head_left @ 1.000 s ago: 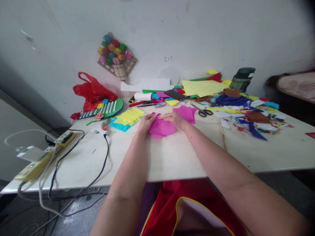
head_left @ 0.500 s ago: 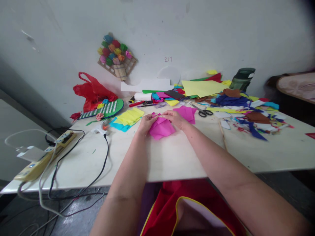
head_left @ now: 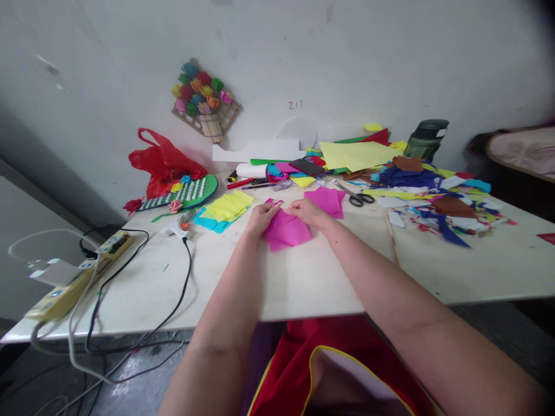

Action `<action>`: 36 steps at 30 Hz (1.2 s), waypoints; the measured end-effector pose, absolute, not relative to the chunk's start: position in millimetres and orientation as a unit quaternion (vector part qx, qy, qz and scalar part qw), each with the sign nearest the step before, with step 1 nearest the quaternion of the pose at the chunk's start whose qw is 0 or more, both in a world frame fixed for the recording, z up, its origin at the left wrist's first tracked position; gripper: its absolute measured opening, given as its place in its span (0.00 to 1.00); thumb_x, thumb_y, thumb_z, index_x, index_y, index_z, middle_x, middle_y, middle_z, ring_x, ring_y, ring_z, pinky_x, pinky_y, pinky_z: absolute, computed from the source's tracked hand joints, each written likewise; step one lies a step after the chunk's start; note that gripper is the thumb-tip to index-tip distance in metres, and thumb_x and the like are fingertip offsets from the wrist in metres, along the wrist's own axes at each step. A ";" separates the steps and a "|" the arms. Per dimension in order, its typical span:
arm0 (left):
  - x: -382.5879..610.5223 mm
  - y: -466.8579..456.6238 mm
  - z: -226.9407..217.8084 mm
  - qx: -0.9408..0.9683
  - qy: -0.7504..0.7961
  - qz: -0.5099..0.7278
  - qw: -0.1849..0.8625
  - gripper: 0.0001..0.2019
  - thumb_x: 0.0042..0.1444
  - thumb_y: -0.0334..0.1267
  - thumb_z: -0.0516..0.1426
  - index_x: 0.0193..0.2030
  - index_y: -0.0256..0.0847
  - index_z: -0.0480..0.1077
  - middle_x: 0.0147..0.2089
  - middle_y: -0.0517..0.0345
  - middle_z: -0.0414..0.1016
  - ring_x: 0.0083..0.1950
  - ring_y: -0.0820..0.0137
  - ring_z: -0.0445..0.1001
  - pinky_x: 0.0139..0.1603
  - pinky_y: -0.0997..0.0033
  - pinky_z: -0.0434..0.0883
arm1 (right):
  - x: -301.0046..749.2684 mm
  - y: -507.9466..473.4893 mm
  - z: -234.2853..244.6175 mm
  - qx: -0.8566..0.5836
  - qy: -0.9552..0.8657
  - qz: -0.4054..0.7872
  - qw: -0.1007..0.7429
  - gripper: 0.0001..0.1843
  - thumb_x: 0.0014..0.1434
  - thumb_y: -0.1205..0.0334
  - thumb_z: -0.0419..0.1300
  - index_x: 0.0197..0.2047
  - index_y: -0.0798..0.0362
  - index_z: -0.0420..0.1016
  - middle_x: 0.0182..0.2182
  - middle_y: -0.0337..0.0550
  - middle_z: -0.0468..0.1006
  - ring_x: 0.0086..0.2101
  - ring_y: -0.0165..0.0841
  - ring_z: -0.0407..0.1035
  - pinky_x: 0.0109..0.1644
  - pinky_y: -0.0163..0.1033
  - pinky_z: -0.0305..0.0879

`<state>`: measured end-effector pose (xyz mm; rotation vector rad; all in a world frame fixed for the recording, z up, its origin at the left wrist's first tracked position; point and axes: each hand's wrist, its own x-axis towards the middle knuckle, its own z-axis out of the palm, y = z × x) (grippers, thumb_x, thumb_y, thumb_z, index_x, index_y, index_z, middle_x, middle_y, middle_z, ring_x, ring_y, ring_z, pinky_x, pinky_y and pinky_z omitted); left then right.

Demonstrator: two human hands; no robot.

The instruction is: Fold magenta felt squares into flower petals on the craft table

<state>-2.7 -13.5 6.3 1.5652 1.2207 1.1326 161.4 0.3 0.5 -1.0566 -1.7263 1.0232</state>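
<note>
Head view: left hand (head_left: 261, 218) and right hand (head_left: 307, 211) both pinch the far edge of the magenta paper (head_left: 287, 232), fingertips close together, mid-table between the yellow sheets (head_left: 229, 205) and the magenta stack (head_left: 327, 201). Vs half a second ago, the paper's near edge sits slightly closer to the person; scissors (head_left: 361, 199) and both piles unchanged.

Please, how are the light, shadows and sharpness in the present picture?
Head view: soft light, faint shadows on the table; head view, lower left: glare on the floor; head view, upper right: dark corner; head view, centre: creases in the held paper slightly blurred.
</note>
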 end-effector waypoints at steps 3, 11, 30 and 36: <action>-3.0 -11.8 4.7 0.608 0.480 0.462 0.432 0.19 0.43 0.53 0.60 0.22 0.37 0.65 0.18 0.65 0.61 0.20 0.79 0.57 0.20 0.78 0.54 | 159.4 -1.6 1.7 -0.392 -0.689 0.424 0.438 0.15 0.42 0.53 0.59 0.16 0.55 0.64 0.15 0.30 0.55 0.21 0.24 0.50 0.27 0.33 0.47; 0.4 -10.7 3.2 0.542 0.457 0.497 0.501 0.15 0.43 0.47 0.61 0.22 0.37 0.65 0.16 0.65 0.61 0.18 0.79 0.57 0.19 0.76 0.54 | 157.5 -5.6 2.7 -0.372 -0.673 0.443 0.462 0.11 0.42 0.57 0.59 0.18 0.56 0.68 0.16 0.32 0.63 0.23 0.25 0.56 0.30 0.33 0.53; -3.4 -11.0 -1.2 0.546 0.375 0.489 0.568 0.18 0.37 0.46 0.66 0.31 0.35 0.71 0.25 0.61 0.72 0.23 0.77 0.67 0.25 0.77 0.64 | 165.1 -0.4 -3.4 -0.430 -0.622 0.468 0.457 0.16 0.39 0.50 0.62 0.21 0.55 0.67 0.17 0.33 0.65 0.22 0.26 0.58 0.26 0.33 0.54; -8.4 -14.0 3.8 0.563 0.397 0.437 0.579 0.16 0.34 0.43 0.67 0.26 0.33 0.71 0.19 0.62 0.68 0.18 0.79 0.62 0.20 0.78 0.58 | 168.5 -5.4 5.8 -0.421 -0.642 0.450 0.455 0.15 0.38 0.52 0.63 0.20 0.56 0.69 0.17 0.33 0.65 0.22 0.26 0.58 0.27 0.33 0.54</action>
